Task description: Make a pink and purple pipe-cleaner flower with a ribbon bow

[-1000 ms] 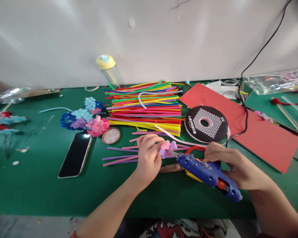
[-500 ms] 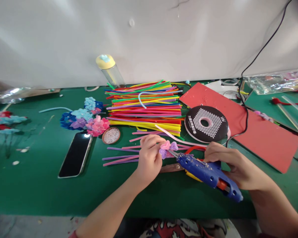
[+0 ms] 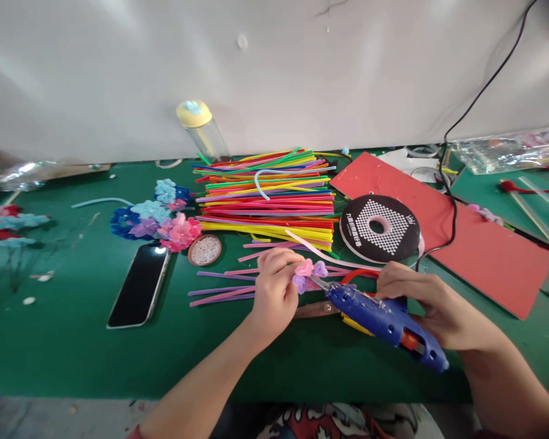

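Observation:
Between the fingertips of my left hand [image 3: 277, 289] is a small pink and purple pipe-cleaner flower [image 3: 304, 269]. My right hand [image 3: 427, 302] is wrapped round the handle of a blue hot glue gun [image 3: 384, 320], whose metal nozzle points left and meets the flower's middle. Beneath the gun lie scissors [image 3: 317, 310], partly covered, with red and yellow showing around them. Loose pink and purple pipe cleaners [image 3: 224, 295] lie just left of my left hand. Behind both hands is a black ribbon spool [image 3: 357, 235] with a checked label and pink ribbon.
A big pile of coloured pipe cleaners [image 3: 265, 201] spreads across the middle. To the left are finished fuzzy flowers [image 3: 150, 211], a bead dish [image 3: 204, 250] and a phone [image 3: 139, 285]. A yellow-lidded bottle [image 3: 204, 131] stands by the wall. A black cable [image 3: 489, 76] crosses a red board [image 3: 494, 256].

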Demonstrator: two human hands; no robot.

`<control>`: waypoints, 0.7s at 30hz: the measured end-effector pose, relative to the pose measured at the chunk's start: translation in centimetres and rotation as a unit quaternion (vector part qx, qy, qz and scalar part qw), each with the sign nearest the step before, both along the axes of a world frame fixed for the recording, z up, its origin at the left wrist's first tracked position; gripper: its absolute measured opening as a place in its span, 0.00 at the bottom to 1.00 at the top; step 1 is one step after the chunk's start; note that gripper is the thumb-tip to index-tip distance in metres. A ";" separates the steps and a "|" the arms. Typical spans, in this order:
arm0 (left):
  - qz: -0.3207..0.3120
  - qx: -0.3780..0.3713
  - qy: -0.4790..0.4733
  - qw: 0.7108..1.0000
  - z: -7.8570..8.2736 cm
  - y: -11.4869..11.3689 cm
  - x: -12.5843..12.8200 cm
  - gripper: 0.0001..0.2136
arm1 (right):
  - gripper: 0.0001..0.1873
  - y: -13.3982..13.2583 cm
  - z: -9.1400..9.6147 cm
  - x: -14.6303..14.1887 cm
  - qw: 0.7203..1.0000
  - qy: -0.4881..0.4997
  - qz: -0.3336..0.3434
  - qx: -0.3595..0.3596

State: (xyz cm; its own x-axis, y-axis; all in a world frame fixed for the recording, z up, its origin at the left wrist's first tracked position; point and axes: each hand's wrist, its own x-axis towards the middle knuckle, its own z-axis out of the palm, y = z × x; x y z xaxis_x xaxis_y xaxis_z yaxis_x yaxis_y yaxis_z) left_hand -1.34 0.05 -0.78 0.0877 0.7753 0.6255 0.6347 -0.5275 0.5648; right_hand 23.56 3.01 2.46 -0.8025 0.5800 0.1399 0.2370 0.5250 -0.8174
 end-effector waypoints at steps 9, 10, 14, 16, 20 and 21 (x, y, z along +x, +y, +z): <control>0.009 -0.008 0.005 1.000 0.1 0.0 0.1 0.10 | 0.15 -0.1 0.0 0.1 1.000 0.004 0.003 -0.007; 0.010 -0.009 0.007 1.000 0.1 0.0 0.1 0.10 | 0.15 -0.1 0.0 0.1 1.000 0.004 0.002 -0.006; 0.017 -0.014 0.011 1.000 0.1 0.0 0.1 0.10 | 0.14 0.0 -0.1 0.1 1.000 0.001 -0.002 -0.004; 0.019 -0.012 0.009 1.000 0.1 0.0 0.1 0.10 | 0.16 0.0 -0.2 0.2 1.000 -0.004 -0.003 -0.001; 0.014 -0.008 0.007 1.000 0.1 0.0 0.1 0.10 | 0.23 0.1 -0.5 0.3 1.000 -0.011 0.002 0.008; 0.013 -0.009 0.007 1.000 0.1 0.0 0.1 0.10 | 0.25 0.1 -0.6 0.3 1.000 -0.013 0.006 0.010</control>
